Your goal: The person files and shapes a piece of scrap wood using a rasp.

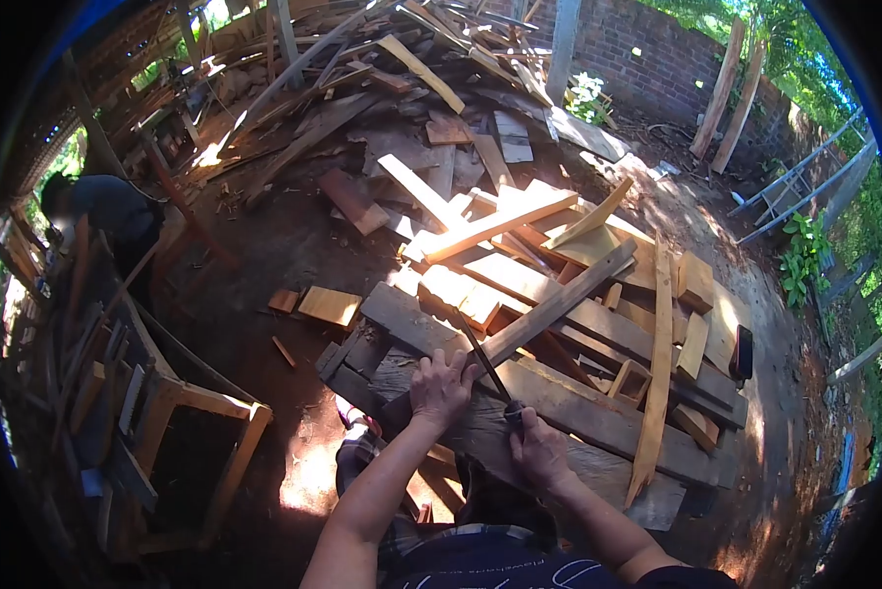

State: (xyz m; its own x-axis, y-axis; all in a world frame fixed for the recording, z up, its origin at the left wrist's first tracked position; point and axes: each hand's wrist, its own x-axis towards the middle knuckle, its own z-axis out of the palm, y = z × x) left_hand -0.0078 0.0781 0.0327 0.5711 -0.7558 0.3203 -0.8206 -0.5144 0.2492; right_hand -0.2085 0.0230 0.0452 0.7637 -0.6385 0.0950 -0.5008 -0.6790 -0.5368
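Right hand (539,447) clasps a thin tool (498,383) (left hand (441,389) palm-down on a wooden strip (561,306), its grip unclear).

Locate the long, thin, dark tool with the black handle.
In the head view, the tool is just below and right of centre, held in the right hand and crossing the long grey-brown wooden bar beside the left hand.

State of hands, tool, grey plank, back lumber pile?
Left hand: palm down, fingers bent
Tool: blade bare, held slantwise
Right hand: closed around the tool's handle
Grey plank: lying diagonally over other boards
Back lumber pile: heaped, untidy
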